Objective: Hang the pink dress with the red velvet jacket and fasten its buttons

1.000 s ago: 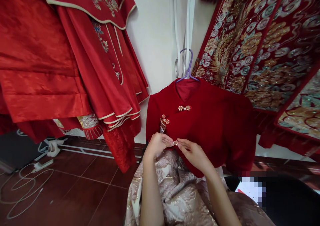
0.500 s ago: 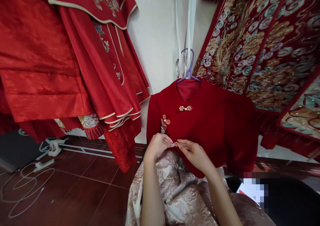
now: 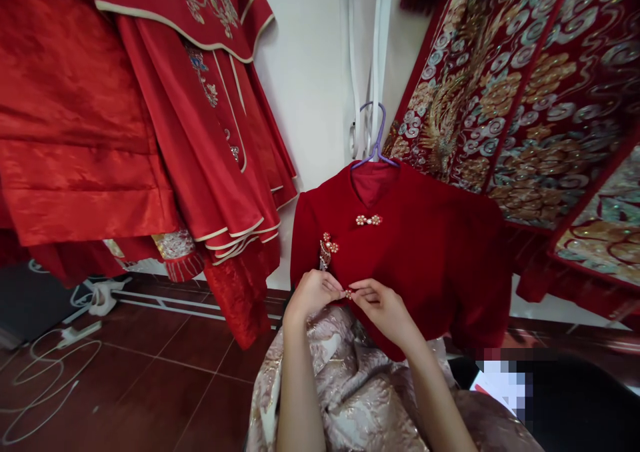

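A red velvet short-sleeved jacket (image 3: 415, 252) hangs in front of me on a purple hanger (image 3: 379, 132). At its lower front edge is a small beaded fastener (image 3: 349, 295), gold with pearl-like beads. My left hand (image 3: 313, 295) pinches the fastener's left end. From the other side, the fingertips of my right hand (image 3: 384, 309) hold its right end. My fingers partly hide the fastener, so I cannot tell whether it is fastened. Higher up, a closed beaded fastener (image 3: 369, 220) sits below the collar, and a beaded ornament with tassels (image 3: 327, 247) lies above my left hand.
Red satin garments (image 3: 200, 139) hang on the left, and a heavily embroidered red garment (image 3: 525, 119) on the right. Shiny patterned fabric (image 3: 360, 392) lies beneath my forearms. A white cable (image 3: 47, 385) and power strip (image 3: 80, 333) rest on the tiled floor.
The view has shifted slightly. Both hands stay at the lower fastener, with my fingertips a little closer together and more of the fastener covered.
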Tool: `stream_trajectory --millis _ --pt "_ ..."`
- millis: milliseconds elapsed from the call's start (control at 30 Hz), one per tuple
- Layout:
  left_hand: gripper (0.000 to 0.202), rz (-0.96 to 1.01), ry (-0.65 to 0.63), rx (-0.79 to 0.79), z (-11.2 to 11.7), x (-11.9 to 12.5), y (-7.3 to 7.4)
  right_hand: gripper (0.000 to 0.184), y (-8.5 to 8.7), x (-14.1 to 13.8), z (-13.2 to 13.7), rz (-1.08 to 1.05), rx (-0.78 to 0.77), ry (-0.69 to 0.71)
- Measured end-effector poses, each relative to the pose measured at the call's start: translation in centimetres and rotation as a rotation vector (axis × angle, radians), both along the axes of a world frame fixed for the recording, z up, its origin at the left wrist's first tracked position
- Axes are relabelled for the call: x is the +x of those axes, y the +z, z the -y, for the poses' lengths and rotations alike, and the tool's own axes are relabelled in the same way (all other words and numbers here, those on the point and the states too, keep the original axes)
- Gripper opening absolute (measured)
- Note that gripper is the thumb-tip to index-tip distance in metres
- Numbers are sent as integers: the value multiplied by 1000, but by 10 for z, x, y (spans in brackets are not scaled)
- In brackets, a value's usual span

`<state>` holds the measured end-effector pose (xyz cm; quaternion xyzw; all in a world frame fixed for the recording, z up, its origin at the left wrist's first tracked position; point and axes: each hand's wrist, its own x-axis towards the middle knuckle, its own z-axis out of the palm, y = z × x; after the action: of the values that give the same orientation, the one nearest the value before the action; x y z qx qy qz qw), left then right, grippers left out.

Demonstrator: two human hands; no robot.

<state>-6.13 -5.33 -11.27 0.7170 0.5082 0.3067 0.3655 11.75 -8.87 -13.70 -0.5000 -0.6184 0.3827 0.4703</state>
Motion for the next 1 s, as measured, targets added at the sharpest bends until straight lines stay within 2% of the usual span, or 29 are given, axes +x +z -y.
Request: stream_trajectory --millis 267,367,467,600,800,933,1000 --pt "16 -1 26 -8 3 2 4 24 2 -1 2 43 9 21" --pt "17 5 21 -60 3 3 5 25 0 1 1 52 5 16" --pt "19 85 -56 -138 6 6 9 28 -3 4 1 37 -10 6" --pt "19 202 -187 -182 11 9 15 38 -2 4 5 51 -37 93" --pt "20 297 -258 -208 16 8 20 36 3 -1 9 185 90 42" --pt "23 402 -227 -247 11 11 18 27 0 1 5 247 190 -10" --pt "26 490 -95 -195 2 13 11 21 2 4 5 232 204 -44"
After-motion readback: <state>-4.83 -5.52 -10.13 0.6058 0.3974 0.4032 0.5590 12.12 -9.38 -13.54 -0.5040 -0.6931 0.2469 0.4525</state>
